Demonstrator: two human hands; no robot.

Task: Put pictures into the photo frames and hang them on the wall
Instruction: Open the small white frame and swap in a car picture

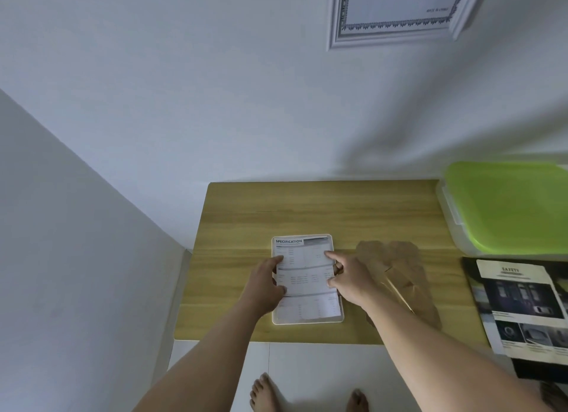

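1. The printed sheet [307,276], light, limp and likely to slide, lies in the white photo frame [307,320] between both hands.
2. Left hand [264,284] presses its left edge; right hand [350,278], index and thumb spread, presses its right.
3. Flat pressure on the edges suits it; a brown backing board [399,258] lies right of the right hand, on the desk [246,212].

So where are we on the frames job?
Done: an ornate white frame hangs on the wall, showing only its size insert. In hand: left hand and right hand settle a printed specification sheet into the small white frame on the wooden table. Left: fit the brown board lying beside it, then hang.
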